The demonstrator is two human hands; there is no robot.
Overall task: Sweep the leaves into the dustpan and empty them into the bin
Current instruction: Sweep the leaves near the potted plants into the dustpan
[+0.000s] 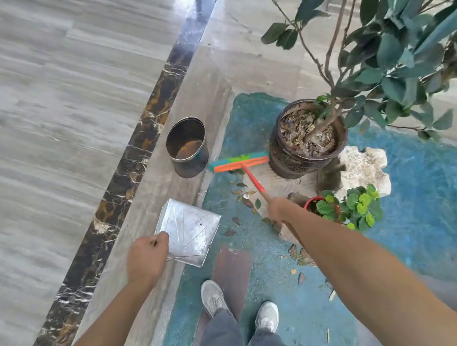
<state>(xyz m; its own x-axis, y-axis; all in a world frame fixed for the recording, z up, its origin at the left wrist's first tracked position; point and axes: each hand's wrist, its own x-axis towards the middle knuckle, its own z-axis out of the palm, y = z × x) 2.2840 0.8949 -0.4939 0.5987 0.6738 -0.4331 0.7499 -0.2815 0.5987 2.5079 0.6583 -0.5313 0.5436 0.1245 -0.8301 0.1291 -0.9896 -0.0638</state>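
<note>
Leaves (244, 197) just beside broom (242, 163), ahead of right hand (278, 210) grip.

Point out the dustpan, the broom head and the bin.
dustpan (191, 230): head view, on the middle of its flat metal pan.
broom head (239, 163): head view, on the orange bar above the bristles.
bin (191, 167): head view, on its dark outer wall below the rim.

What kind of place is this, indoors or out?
Probably a tiled entrance or patio of a building, hard to say which: polished marble floor with a dark inlaid strip, a potted tree, and fallen leaves on worn blue paint.
</note>
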